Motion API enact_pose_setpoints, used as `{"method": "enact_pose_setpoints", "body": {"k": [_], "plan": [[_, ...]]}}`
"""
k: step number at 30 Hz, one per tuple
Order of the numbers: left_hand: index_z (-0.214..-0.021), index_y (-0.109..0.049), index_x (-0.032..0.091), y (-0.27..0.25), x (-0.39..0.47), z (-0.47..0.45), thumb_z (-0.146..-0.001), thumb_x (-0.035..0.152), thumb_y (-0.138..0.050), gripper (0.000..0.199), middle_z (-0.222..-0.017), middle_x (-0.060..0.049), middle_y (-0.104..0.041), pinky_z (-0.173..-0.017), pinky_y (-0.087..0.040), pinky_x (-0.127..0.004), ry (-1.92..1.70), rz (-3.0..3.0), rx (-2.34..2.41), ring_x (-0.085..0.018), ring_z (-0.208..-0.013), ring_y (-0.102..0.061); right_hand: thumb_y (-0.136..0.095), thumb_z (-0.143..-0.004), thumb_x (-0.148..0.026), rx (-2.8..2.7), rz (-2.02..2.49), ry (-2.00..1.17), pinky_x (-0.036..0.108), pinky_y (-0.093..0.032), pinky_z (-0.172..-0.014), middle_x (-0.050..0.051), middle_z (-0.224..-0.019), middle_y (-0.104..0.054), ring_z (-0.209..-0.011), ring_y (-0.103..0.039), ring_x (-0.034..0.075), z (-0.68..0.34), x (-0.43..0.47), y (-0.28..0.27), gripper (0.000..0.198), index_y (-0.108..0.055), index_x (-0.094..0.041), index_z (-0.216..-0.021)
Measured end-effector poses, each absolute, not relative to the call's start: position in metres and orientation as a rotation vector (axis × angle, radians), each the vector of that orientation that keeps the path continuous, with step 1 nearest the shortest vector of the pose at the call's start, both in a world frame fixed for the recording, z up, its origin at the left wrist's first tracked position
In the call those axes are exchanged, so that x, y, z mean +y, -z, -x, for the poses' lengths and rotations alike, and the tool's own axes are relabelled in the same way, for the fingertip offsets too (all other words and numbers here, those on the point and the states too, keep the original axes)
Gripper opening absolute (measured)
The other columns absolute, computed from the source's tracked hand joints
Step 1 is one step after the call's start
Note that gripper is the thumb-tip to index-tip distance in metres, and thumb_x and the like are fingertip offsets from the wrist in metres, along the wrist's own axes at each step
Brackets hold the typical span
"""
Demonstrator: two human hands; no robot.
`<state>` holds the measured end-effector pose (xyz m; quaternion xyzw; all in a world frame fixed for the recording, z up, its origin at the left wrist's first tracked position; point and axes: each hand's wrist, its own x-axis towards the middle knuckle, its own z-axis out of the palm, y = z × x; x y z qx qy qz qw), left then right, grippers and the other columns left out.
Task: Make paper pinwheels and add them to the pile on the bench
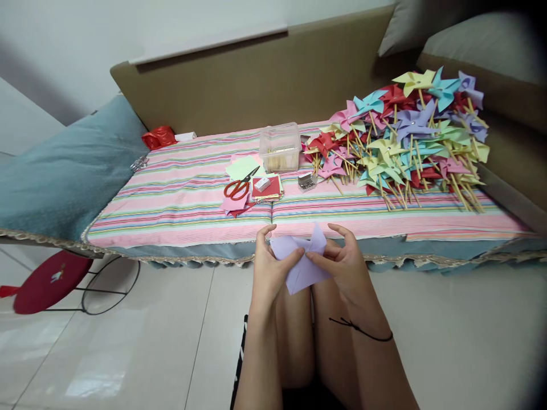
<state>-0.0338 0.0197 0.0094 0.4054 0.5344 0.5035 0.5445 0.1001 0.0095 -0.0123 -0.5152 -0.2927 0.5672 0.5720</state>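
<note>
A purple paper pinwheel head (304,276), partly folded with its corners bent toward the middle, is held above my lap. My left hand (271,265) grips its left side, thumb pressed near the centre. From the right, my right hand (344,265) pinches the same paper, its thumb also close to the centre and the index finger raised. Beyond my hands, on the striped cover, lie orange-handled scissors (237,189), a stack of coloured paper squares (268,191) with a small white box (262,184) on it, and a small box of metal pins (306,181).
Many finished pinwheels (412,122) on sticks are piled at the right of the seat. A clear plastic tub (280,139) holds wooden sticks. A red plastic bag (159,138) lies at the back left, near a blue cushion (77,165). On the floor is a red stool (53,282).
</note>
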Motion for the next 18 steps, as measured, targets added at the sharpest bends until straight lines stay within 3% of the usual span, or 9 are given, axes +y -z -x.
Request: {"method": "enact_pose_setpoints", "body": {"k": [9,18], "plan": [[-0.117,-0.044,0.022,-0.0089,0.0184,0.0360,-0.061,0.021,-0.080,0.067,-0.069,0.005,-0.061,-0.058,-0.045,-0.023,-1.197,-0.903,1.211,-0.012,-0.059,-0.056,-0.087,-0.050,-0.034,-0.676,1.201,-1.322,0.030,-0.048,-0.058,-0.010,-0.054,-0.061,-0.053,-0.059,0.017,-0.1003,0.0070,0.0081,0.093,-0.036,-0.023,-0.128],[-0.120,-0.042,0.022,-0.0118,0.0172,0.0348,-0.064,0.026,-0.079,0.068,-0.075,0.003,-0.065,-0.064,-0.047,-0.024,-1.135,-0.876,1.148,-0.012,-0.066,-0.061,-0.086,-0.049,-0.035,-0.680,1.201,-1.278,0.031,-0.049,-0.062,-0.007,-0.058,-0.065,-0.057,-0.060,0.017,-0.1001,0.0094,0.0105,0.088,-0.037,-0.023,-0.121]]}}
